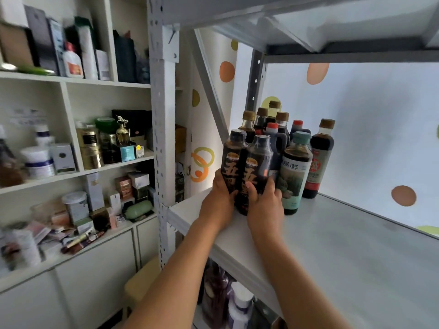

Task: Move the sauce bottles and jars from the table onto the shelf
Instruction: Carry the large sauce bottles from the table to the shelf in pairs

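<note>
Two dark sauce bottles wrapped together stand at the front left of the white metal shelf (344, 245). My left hand (219, 200) grips the left bottle (232, 157) low on its side. My right hand (264, 203) grips the right bottle (257, 162) at its base. Behind them on the shelf stand several more sauce bottles: a teal-capped one with a pale label (295, 172), a brown-capped one with a red label (319, 160), red-capped jugs (273, 136) and brown-capped dark bottles (248, 124). The table is out of view.
The shelf's perforated grey post (162, 138) rises just left of my hands, with another shelf board overhead (308, 17). A white cabinet (71, 162) crowded with jars and boxes fills the left. More bottles (237, 302) sit on the level below. A dotted white backdrop hangs behind.
</note>
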`<state>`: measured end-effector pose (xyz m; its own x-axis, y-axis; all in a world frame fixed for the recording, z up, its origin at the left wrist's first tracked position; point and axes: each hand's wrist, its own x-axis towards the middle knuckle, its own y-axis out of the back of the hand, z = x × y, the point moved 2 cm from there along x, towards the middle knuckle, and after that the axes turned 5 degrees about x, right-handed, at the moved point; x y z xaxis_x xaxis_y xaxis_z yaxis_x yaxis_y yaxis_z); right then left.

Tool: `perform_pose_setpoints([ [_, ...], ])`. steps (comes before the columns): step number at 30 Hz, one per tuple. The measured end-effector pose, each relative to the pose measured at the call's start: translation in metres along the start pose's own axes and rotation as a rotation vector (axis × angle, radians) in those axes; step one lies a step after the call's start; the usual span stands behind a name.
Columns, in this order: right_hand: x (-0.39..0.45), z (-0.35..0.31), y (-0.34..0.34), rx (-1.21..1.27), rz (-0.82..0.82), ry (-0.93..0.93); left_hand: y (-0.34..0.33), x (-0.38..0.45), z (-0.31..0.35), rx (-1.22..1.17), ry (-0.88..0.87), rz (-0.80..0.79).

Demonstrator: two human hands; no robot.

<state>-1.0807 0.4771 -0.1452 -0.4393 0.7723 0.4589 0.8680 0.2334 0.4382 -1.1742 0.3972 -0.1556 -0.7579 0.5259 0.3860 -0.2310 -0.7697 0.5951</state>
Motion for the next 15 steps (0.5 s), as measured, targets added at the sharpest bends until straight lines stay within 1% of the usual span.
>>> perform_pose_setpoints([
  [7,-0.004,0.001,0.006,0.102,0.000,-0.026,-0.006,0.002,-0.003,0.148,-0.034,0.028],
  [10,-0.013,0.003,0.010,0.103,-0.043,-0.038,-0.003,-0.003,0.000,0.171,-0.028,0.102],
  [13,-0.027,0.004,0.021,0.030,-0.039,-0.055,0.004,-0.015,0.004,0.325,-0.050,0.214],
  [15,-0.041,0.004,0.032,-0.107,-0.062,-0.077,0.009,-0.030,0.006,0.411,-0.026,0.192],
])
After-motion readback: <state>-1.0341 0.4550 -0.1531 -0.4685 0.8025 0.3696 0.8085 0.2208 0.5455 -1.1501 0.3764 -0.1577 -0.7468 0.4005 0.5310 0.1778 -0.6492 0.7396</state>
